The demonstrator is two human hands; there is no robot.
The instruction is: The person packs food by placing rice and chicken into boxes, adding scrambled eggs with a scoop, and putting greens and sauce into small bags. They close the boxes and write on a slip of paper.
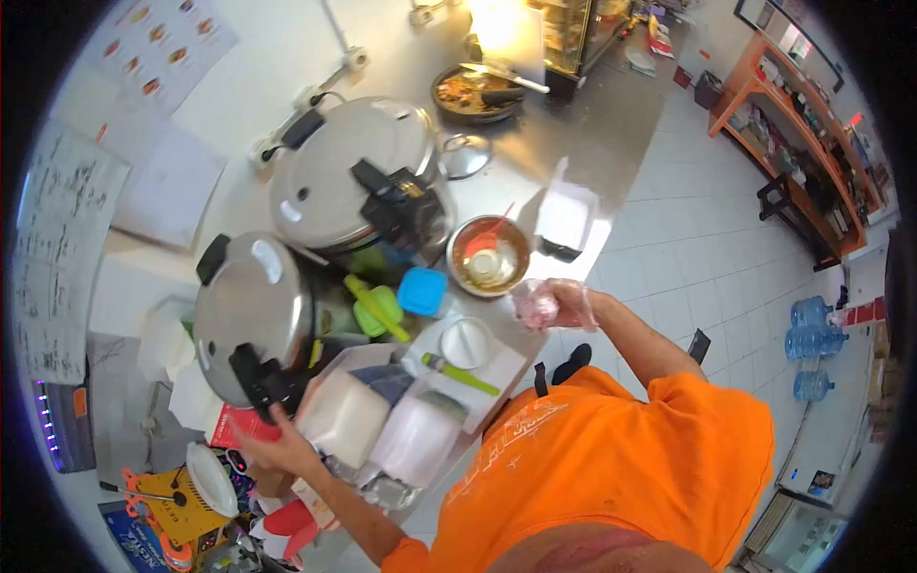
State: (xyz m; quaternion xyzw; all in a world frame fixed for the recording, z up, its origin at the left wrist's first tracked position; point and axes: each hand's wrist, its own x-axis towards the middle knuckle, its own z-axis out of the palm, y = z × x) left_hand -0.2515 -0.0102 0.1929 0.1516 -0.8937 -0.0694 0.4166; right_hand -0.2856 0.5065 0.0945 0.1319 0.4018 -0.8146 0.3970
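My left hand is bare, its fingers stretched out and slightly blurred. It is nearest to the black handle of the smaller steel cooker, above a red item. Thin clear plastic covers my right hand, whose fingers are curled in. A pinkish bunched shape shows at its fingertips; whether that is a held thing or crumpled plastic I cannot make out. Just beyond this hand stands a steel bowl with brown sauce, a red spatula and a small pale cup. An opened white box sits beside the bowl.
A larger steel cooker stands behind. Around the counter are a dark pan of food, a glass lid, a blue-lidded container, a green-handled tool and clear tubs. Tiled floor lies right, with water bottles.
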